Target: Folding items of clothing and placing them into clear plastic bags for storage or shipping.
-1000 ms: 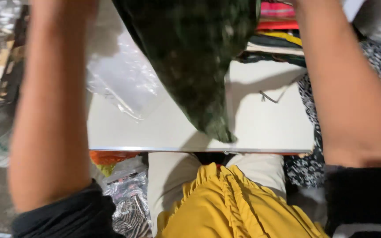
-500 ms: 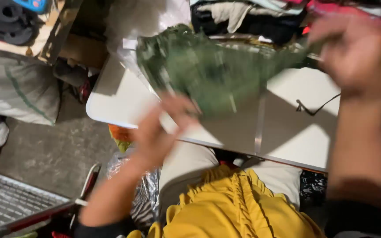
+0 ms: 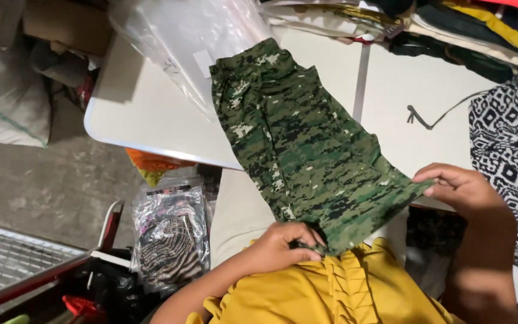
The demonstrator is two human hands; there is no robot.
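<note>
A green camouflage garment [image 3: 298,141] lies spread across the white table [image 3: 145,114], its lower end hanging over the near edge toward my lap. My left hand [image 3: 283,243] pinches the garment's bottom hem just above my yellow top [image 3: 331,291]. My right hand [image 3: 460,186] grips the hem's right corner at the table edge. The far end of the garment rests against a clear plastic bag [image 3: 193,42].
Folded clothes [image 3: 451,30] are stacked along the table's far edge. A black-and-white patterned cloth [image 3: 511,144] hangs at the right, and a dark cord [image 3: 430,117] lies on the table. Bagged clothes [image 3: 169,234] sit on the floor by a metal rack [image 3: 19,258].
The garment went from being held up in the air to lying flat on the table. Both hands came down and toward me, and now hold its near hem.
</note>
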